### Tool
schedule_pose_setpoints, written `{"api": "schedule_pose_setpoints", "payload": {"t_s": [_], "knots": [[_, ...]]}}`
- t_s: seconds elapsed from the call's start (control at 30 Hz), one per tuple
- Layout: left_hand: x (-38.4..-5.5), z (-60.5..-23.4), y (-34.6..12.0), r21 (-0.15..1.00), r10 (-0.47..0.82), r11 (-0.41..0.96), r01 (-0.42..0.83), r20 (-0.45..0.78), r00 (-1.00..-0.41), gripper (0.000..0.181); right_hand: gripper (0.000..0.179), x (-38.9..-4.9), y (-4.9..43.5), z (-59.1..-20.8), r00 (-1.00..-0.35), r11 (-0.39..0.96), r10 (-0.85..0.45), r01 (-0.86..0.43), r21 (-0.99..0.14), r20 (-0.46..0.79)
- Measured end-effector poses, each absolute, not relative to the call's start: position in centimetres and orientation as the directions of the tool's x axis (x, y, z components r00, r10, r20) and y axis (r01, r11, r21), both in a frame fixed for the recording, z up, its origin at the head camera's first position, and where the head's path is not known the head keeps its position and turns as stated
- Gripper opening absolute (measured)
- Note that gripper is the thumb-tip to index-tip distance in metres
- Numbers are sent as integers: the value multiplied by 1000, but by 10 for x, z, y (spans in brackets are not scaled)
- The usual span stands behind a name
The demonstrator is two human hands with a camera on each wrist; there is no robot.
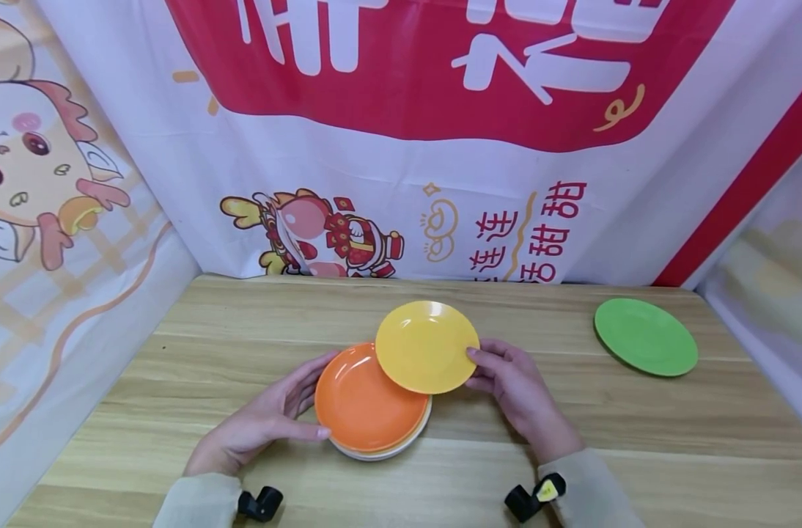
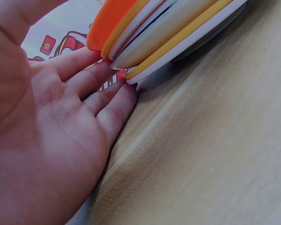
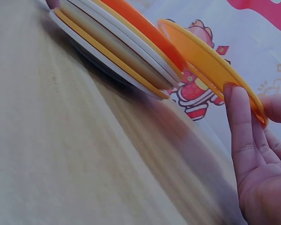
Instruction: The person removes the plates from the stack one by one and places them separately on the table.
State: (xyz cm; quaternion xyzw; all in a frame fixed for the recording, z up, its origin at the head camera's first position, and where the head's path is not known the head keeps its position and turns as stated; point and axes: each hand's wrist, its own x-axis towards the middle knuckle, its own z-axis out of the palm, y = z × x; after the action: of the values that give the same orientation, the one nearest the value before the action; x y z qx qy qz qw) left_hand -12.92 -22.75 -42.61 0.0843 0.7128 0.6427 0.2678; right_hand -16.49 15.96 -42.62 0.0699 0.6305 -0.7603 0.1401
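In the head view, my right hand (image 1: 516, 385) pinches a yellow plate (image 1: 424, 352) at its right edge, thumb on top and fingers beneath. That plate is tilted and overlaps the orange plate (image 1: 368, 403), the top one of a stack. Under the orange plate, the left wrist view shows several white and yellow plates (image 2: 187, 40) with a dark base at the bottom. My left hand (image 1: 262, 422) lies against the left side of the stack, its thumb at the orange rim. Its fingers (image 2: 91, 77) extend nearly straight and touch the plates' edges.
A green plate (image 1: 645, 337) lies apart at the right rear of the wooden table (image 1: 480, 469). A white and red printed cloth (image 1: 401, 169) hangs along the back edge, with more printed cloth (image 1: 64, 242) on the left side.
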Motion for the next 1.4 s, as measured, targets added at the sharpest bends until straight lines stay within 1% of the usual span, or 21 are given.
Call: {"api": "schedule_pose_setpoints", "payload": {"t_s": [0.23, 0.43, 0.53, 0.67, 0.97, 1.2, 1.4], "knots": [[-129, -426, -227, 967, 475, 152, -206, -254, -842, 103, 46, -171, 178, -424, -955, -197, -69, 298, -934, -290], [-130, -428, -228, 971, 484, 161, -179, -236, -843, 103, 39, -173, 187, -425, -959, -219, -51, 284, -933, -280], [-129, -428, -228, 971, 483, 152, -186, -237, -843, 104, 37, -174, 190, -425, -960, -227, -39, 278, -933, -276], [-129, -428, -228, 970, 480, 140, -199, -242, -843, 103, 38, -175, 195, -426, -962, -237, -29, 271, -933, -272], [-130, -429, -229, 977, 502, 134, -164, -209, -839, 104, 42, -177, 207, -427, -956, -248, -4, 284, -926, -292], [-130, -428, -228, 975, 493, 140, -172, -219, -842, 104, 41, -178, 215, -427, -958, -267, 8, 276, -923, -288], [-130, -429, -229, 977, 497, 140, -160, -209, -842, 104, 38, -179, 222, -427, -951, -284, 45, 281, -917, -306]]}}
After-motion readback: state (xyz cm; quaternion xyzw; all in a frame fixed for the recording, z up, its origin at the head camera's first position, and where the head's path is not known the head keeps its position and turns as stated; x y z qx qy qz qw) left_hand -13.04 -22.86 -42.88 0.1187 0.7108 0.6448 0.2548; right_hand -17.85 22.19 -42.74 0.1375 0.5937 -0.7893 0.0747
